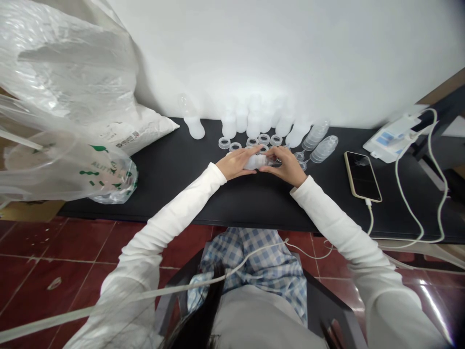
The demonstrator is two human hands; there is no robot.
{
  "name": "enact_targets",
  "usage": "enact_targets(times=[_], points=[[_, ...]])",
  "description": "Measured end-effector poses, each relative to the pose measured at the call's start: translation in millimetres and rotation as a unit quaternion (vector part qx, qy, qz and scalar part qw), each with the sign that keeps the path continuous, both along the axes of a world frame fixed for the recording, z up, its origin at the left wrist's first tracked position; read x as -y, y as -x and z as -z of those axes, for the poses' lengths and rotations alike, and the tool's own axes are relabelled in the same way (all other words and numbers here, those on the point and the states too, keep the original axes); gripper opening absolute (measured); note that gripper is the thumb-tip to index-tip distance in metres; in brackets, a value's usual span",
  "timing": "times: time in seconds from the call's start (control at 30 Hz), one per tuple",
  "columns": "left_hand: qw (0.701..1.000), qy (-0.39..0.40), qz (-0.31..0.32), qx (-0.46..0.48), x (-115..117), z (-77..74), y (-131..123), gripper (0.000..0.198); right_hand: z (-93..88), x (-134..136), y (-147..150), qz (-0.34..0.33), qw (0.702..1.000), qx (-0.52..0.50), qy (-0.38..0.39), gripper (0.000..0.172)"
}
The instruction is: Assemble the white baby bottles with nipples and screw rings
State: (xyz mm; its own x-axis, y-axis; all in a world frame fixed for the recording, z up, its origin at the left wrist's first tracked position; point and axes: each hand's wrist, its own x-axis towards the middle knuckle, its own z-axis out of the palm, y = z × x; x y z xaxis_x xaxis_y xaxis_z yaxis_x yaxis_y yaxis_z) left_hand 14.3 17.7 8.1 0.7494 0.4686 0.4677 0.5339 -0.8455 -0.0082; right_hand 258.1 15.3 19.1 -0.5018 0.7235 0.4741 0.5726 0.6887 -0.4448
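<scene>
My left hand is wrapped round a small white translucent bottle lying sideways above the black table. At the bottle's other end, my right hand grips a clear plastic top with thumb and fingers; its exact shape is partly hidden. Behind my hands lie several translucent rings. Along the wall stands a row of white bottles, and farther left a single bottle with a clear upper part. Stacked clear domed caps lie right of my right hand.
A large white plastic sack and a clear bag with a cup take up the left side. On the right, a phone is plugged into a cable near a white power strip. A cable crosses my lap.
</scene>
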Motion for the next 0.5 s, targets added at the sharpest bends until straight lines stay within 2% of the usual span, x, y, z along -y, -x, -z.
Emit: enact_targets(times=[0.07,0.13,0.23,0.3,0.33,0.4,0.5], points=[[1.0,-0.007,0.001,-0.016,3.0,-0.7,-4.2,0.082,-1.3,1.2,0.2,0.044,0.998,0.038,-0.006,0.042],[1.0,-0.004,-0.002,-0.02,5.7,-1.0,-8.1,0.083,-3.9,2.0,-1.0,0.067,0.995,0.065,-0.023,0.056],[1.0,0.006,-0.007,-0.006,7.6,-0.7,-10.4,0.082,-10.0,2.3,-6.9,0.066,0.995,0.073,-0.025,0.078],[1.0,0.023,-0.012,0.012,6.8,-0.2,-8.6,0.082,-14.7,2.2,-11.8,0.058,0.996,0.07,-0.015,0.086],[0.999,0.035,-0.014,0.022,5.9,0.3,-7.1,0.083,-16.9,2.2,-13.7,0.049,0.996,0.068,-0.014,0.084],[0.997,0.057,-0.019,0.042,3.5,1.3,-3.3,0.084,-20.2,2.4,-15.4,0.004,0.998,0.06,-0.028,0.068],[0.995,0.073,-0.018,0.061,0.3,2.8,1.1,0.085,-20.8,2.8,-13.6,-0.09,0.993,0.063,-0.05,0.062]])
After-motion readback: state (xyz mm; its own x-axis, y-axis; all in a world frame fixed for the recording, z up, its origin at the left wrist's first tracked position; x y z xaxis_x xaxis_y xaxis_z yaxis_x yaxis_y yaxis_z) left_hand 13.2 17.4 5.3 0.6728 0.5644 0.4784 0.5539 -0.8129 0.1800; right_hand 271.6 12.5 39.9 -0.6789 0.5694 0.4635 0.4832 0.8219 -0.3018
